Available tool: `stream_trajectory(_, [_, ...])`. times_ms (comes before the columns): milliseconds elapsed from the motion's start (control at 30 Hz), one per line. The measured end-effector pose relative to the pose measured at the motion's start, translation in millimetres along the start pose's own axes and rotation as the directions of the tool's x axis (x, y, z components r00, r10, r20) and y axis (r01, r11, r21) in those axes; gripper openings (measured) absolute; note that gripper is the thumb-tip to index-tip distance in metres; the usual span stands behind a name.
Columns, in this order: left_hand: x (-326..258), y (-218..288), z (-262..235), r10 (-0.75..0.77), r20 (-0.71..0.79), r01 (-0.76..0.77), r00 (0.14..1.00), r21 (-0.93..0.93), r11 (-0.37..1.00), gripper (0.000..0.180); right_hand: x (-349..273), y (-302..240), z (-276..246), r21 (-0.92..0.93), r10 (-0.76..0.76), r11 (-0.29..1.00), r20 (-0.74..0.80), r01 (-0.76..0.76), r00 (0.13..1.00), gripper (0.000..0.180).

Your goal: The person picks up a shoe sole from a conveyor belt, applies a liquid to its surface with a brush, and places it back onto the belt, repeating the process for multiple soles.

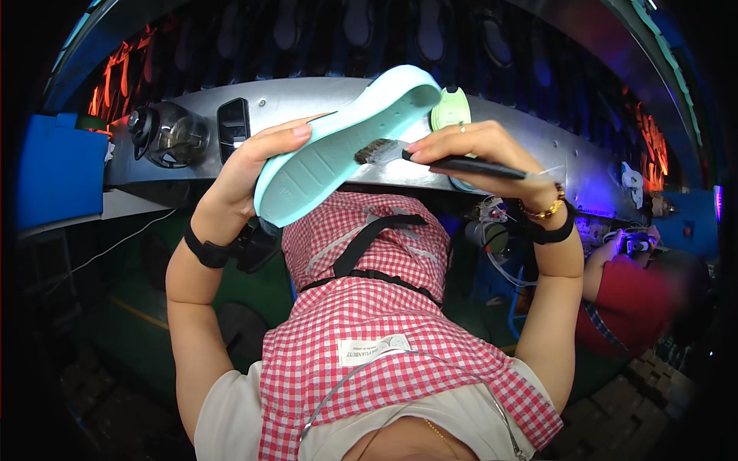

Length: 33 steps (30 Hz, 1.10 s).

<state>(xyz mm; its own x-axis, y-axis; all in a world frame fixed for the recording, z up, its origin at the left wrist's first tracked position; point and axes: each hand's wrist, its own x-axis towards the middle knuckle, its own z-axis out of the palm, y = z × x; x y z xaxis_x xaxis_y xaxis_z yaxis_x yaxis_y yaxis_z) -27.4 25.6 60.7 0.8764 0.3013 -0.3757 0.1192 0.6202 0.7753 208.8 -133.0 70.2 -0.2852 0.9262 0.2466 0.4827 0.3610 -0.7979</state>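
Note:
A pale turquoise shoe sole is held up and tilted in front of me, its hollow inner side showing. My left hand grips it by the left edge, thumb over the rim and fingers behind, mostly hidden. In my right hand is a brush with a black handle, held between thumb and fingers. Its dark bristles are against or just over the sole's inner surface near the middle; I cannot tell if they touch. Behind my right hand stands a light green round container on the metal bench.
The metal bench runs across the front. On its left are a dark transparent jar and a black tray. Several shoe parts line the dark rack behind. A blue box is far left; another person works at right.

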Motion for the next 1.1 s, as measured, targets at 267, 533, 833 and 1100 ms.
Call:
stream_trajectory(267, [17.9,-15.5,7.3,0.058,0.014,-0.058,0.998,0.002,0.998,0.044,26.7,-18.0,29.9,0.342,0.281,0.912,-0.116,-0.227,0.953,0.017])
stream_trajectory(533, [28.7,-22.9,8.2,0.157,-0.054,-0.152,0.986,0.093,0.984,0.041,58.4,-9.8,51.0,0.464,0.379,0.862,-0.327,-0.202,0.865,0.017])
stream_trajectory(833, [38.3,-34.8,8.7,0.266,-0.116,-0.251,0.957,0.127,0.960,0.041,66.0,-6.0,45.5,0.386,0.424,0.875,-0.321,-0.292,0.847,0.016])
stream_trajectory(1100, [35.2,-35.1,7.3,0.319,-0.177,-0.289,0.931,0.177,0.941,0.045,58.2,9.3,51.0,0.226,0.356,0.934,-0.510,-0.278,0.783,0.015])
